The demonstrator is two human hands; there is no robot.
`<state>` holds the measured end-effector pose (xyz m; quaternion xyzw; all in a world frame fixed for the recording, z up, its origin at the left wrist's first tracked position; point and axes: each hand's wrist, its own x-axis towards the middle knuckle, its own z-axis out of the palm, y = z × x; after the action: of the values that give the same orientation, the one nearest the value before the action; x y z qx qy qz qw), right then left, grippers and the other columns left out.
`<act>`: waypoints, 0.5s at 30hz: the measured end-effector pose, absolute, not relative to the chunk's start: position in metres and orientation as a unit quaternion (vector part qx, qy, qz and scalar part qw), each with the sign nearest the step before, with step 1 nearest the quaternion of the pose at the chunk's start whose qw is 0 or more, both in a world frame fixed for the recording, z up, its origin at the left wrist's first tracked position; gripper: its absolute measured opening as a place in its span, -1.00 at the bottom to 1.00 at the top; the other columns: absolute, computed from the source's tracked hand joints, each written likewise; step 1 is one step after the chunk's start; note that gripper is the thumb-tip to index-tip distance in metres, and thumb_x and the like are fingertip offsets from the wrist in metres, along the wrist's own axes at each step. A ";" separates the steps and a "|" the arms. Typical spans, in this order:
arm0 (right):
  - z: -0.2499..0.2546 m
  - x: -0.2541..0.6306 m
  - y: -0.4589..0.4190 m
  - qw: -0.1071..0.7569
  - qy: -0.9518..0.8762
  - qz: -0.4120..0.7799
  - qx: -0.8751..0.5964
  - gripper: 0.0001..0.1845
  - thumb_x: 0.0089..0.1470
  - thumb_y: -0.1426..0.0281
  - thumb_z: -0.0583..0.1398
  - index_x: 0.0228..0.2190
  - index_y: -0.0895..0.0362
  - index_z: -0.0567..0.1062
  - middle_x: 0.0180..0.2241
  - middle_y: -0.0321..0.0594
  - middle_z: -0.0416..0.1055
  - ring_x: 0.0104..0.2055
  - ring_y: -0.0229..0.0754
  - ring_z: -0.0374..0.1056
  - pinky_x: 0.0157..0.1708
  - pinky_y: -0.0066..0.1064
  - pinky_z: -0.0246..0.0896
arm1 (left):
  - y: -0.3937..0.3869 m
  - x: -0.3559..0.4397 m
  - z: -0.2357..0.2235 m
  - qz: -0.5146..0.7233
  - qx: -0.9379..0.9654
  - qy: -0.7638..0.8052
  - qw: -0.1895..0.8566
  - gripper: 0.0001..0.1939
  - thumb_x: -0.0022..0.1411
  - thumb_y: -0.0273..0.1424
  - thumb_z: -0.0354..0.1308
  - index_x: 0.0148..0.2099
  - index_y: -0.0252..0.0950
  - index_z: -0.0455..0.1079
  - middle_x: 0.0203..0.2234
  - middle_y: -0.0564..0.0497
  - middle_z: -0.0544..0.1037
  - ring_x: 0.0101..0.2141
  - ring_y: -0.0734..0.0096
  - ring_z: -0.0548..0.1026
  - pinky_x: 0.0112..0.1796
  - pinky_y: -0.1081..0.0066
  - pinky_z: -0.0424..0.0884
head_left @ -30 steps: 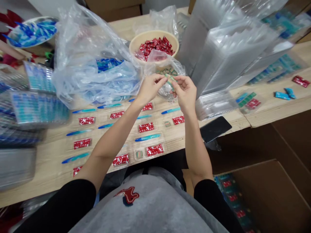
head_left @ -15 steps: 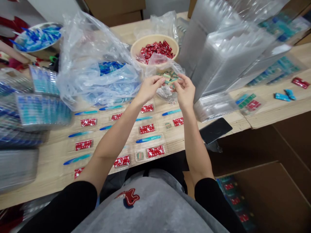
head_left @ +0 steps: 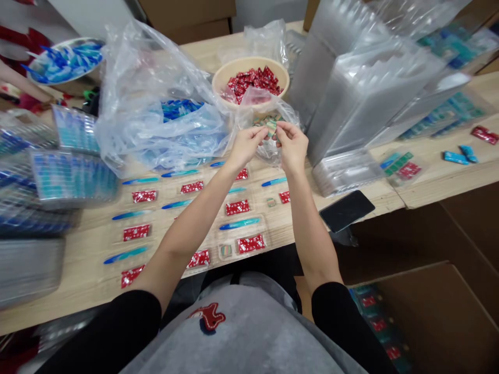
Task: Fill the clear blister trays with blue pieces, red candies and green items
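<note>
Small striped piece (head_left: pixel 272 127), pale and green, perhaps more than one, pinched by left hand (head_left: pixel 248 144) and right hand (head_left: pixel 293 145).

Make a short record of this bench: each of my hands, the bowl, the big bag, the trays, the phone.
Left hand: pinching small striped pieces, number unclear
Right hand: pinching at the same pieces
Bowl: cream, holding red packets
Big bag: clear, blue items inside
Trays: clear, holding blue pens and red packets; at least two also hold a striped piece
Phone: dark screen, near the bench's front edge
</note>
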<state>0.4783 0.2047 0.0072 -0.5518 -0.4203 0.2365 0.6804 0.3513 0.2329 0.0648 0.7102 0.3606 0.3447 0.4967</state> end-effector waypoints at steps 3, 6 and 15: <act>0.009 0.479 0.205 0.672 -0.429 0.247 -0.550 -0.76 0.13 0.19 0.21 -0.23 0.07 0.50 -0.30 -0.27 0.48 -0.28 -0.22 0.45 -0.33 -0.38 0.42 | 0.235 0.352 0.063 0.349 0.692 0.371 0.511 -0.81 0.29 -0.42 0.10 -0.30 -0.29 0.53 -0.43 0.06 0.56 -0.49 0.57 0.41 -0.43 0.58 0.30; 0.012 0.481 0.209 0.665 -0.441 0.243 -0.551 -0.80 0.15 0.25 0.19 -0.23 0.09 0.50 -0.30 -0.26 0.49 -0.32 -0.24 0.45 -0.30 -0.37 0.42 | 0.237 0.353 0.063 0.344 0.675 0.374 0.535 -0.83 0.28 -0.40 0.11 -0.27 -0.31 0.52 -0.39 0.05 0.57 -0.48 0.60 0.42 -0.44 0.60 0.30; 0.020 0.483 0.216 0.582 -0.526 0.106 -0.611 -0.73 0.15 0.30 0.18 -0.12 0.10 0.51 -0.04 -0.07 0.46 0.07 -0.05 0.35 0.15 -0.16 0.20 | 0.247 0.347 0.060 0.396 0.670 0.396 0.488 -0.88 0.22 -0.40 0.14 -0.24 -0.29 0.48 -0.32 0.01 0.55 -0.37 0.52 0.44 -0.37 0.56 0.36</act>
<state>0.4833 0.2163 0.0197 -0.6113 -0.5257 0.1060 0.5820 0.3467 0.2468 0.0605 0.6696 0.3956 0.3963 0.4879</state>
